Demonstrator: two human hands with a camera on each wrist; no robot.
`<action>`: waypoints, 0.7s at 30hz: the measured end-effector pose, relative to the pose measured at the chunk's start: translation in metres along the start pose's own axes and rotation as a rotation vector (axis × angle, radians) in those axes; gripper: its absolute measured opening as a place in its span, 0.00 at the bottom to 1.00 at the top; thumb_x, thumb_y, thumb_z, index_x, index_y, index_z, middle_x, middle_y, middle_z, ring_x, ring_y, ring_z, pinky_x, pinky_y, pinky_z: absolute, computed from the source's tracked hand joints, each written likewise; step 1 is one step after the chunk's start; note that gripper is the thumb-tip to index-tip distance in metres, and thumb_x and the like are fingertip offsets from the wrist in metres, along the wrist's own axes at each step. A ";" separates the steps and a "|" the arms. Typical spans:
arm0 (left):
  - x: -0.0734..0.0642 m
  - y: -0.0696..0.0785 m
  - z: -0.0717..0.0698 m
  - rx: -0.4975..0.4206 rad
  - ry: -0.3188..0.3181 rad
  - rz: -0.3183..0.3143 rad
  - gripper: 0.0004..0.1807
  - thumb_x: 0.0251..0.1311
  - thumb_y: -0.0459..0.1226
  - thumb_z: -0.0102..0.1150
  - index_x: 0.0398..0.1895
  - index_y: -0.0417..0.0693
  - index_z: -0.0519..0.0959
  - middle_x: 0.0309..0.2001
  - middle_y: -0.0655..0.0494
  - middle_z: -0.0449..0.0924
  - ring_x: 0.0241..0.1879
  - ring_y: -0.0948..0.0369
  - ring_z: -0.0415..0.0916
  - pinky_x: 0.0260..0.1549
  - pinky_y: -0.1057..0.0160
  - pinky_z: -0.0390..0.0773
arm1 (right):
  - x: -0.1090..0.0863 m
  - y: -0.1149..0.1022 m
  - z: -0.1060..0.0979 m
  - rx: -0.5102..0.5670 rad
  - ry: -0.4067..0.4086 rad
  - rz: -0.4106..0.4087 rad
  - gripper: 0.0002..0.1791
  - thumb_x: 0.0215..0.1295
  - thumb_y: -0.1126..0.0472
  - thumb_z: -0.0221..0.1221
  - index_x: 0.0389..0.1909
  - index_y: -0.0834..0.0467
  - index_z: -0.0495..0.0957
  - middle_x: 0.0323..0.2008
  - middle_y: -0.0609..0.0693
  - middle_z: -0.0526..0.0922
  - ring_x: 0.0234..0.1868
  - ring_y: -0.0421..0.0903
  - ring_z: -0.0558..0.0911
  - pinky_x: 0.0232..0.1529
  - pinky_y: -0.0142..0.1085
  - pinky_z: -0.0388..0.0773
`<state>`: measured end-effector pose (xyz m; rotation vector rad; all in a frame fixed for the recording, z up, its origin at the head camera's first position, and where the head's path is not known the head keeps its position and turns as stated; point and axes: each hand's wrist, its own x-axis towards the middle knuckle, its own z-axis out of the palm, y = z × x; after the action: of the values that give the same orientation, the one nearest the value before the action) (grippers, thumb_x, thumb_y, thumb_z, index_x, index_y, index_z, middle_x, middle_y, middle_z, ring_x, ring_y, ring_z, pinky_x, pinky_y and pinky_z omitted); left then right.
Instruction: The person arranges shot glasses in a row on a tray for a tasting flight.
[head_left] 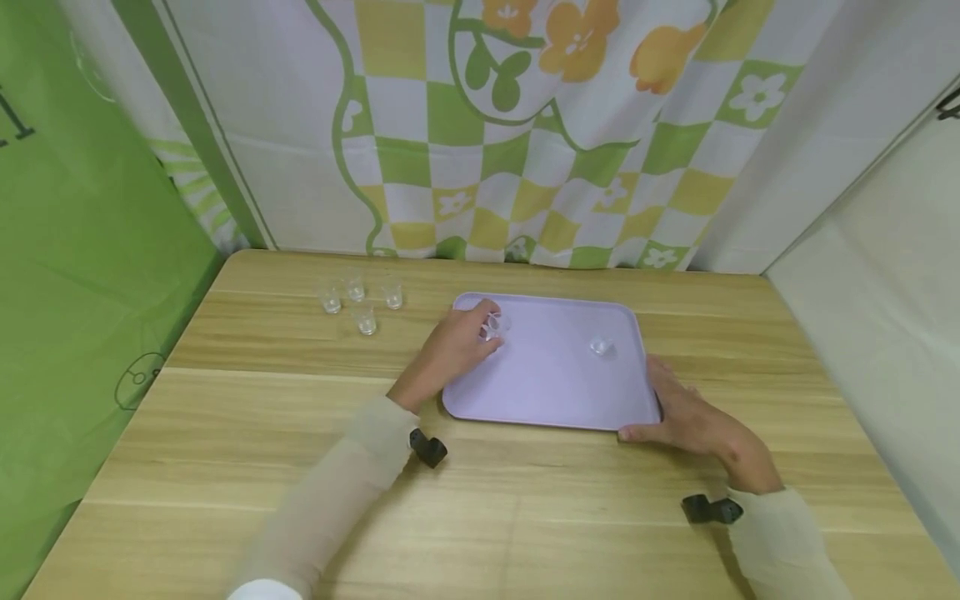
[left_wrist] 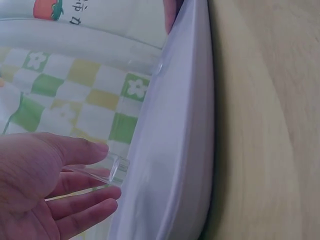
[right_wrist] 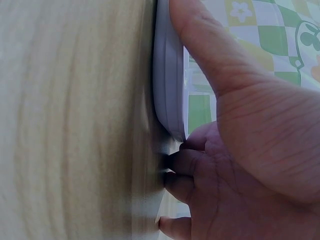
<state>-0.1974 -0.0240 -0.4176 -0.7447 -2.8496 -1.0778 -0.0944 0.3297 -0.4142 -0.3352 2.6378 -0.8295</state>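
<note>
My left hand (head_left: 461, 337) pinches a small clear shot glass (left_wrist: 116, 169) between thumb and fingers, over the left part of a lilac tray (head_left: 555, 383). Whether the glass base touches the tray I cannot tell. Another clear glass (head_left: 601, 345) stands on the tray's right half. At the near right corner, my right hand (head_left: 686, 417) grips the tray, its thumb along the near edge and fingers against the right side. In the right wrist view some fingers (right_wrist: 182, 185) reach down beside the tray corner, by the tabletop.
Several clear shot glasses (head_left: 365, 321) stand in a loose group on the wooden table (head_left: 262, 450), left of the tray. Behind the table's far edge hangs a checked curtain (head_left: 525, 183). A green cloth (head_left: 90, 250) borders the left side, a pale one (head_left: 885, 283) the right.
</note>
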 end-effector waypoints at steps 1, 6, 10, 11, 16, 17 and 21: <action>0.002 0.002 0.003 0.001 -0.006 0.000 0.21 0.65 0.37 0.70 0.59 0.42 0.77 0.41 0.47 0.86 0.42 0.55 0.84 0.40 0.56 0.83 | 0.000 0.000 0.000 0.000 -0.002 0.004 0.73 0.60 0.41 0.72 0.79 0.70 0.27 0.78 0.75 0.32 0.77 0.73 0.37 0.65 0.78 0.36; 0.009 0.013 0.016 0.003 -0.030 0.023 0.21 0.66 0.38 0.69 0.59 0.42 0.76 0.42 0.46 0.87 0.42 0.55 0.84 0.40 0.57 0.83 | 0.000 -0.001 0.000 0.001 -0.003 0.013 0.73 0.60 0.40 0.72 0.78 0.71 0.27 0.77 0.76 0.32 0.77 0.74 0.37 0.65 0.78 0.35; 0.015 0.020 0.026 0.013 -0.039 0.035 0.21 0.67 0.39 0.69 0.59 0.43 0.76 0.41 0.48 0.86 0.40 0.56 0.84 0.36 0.59 0.83 | 0.000 -0.001 0.000 0.003 -0.007 0.015 0.73 0.60 0.40 0.72 0.78 0.71 0.27 0.77 0.76 0.31 0.77 0.74 0.36 0.65 0.78 0.35; 0.016 0.022 0.029 0.018 -0.038 0.036 0.21 0.67 0.39 0.69 0.59 0.43 0.76 0.40 0.49 0.86 0.39 0.56 0.84 0.35 0.59 0.83 | 0.000 -0.001 0.000 0.002 -0.009 0.017 0.73 0.60 0.40 0.72 0.78 0.71 0.27 0.77 0.76 0.31 0.77 0.73 0.36 0.65 0.77 0.35; 0.023 0.031 0.043 0.037 -0.020 0.032 0.21 0.67 0.40 0.69 0.58 0.44 0.77 0.38 0.51 0.86 0.34 0.57 0.82 0.33 0.58 0.81 | 0.000 -0.001 0.000 -0.001 -0.008 0.016 0.73 0.60 0.41 0.72 0.78 0.72 0.27 0.77 0.76 0.31 0.77 0.73 0.35 0.65 0.77 0.35; 0.025 0.032 0.045 0.039 -0.019 0.031 0.21 0.67 0.40 0.69 0.58 0.44 0.77 0.37 0.50 0.86 0.33 0.57 0.82 0.33 0.58 0.81 | 0.001 -0.001 0.000 -0.004 -0.007 0.016 0.73 0.60 0.40 0.72 0.78 0.72 0.27 0.77 0.76 0.32 0.77 0.73 0.36 0.65 0.77 0.35; 0.031 0.039 0.055 0.052 -0.038 0.021 0.21 0.67 0.41 0.69 0.59 0.45 0.77 0.38 0.51 0.86 0.34 0.58 0.82 0.34 0.59 0.82 | 0.001 -0.002 0.000 -0.010 -0.002 0.008 0.72 0.60 0.41 0.73 0.78 0.72 0.28 0.77 0.76 0.33 0.77 0.74 0.37 0.65 0.78 0.37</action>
<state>-0.1996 0.0490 -0.4304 -0.7978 -2.8820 -0.9940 -0.0954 0.3280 -0.4136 -0.3271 2.6408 -0.8127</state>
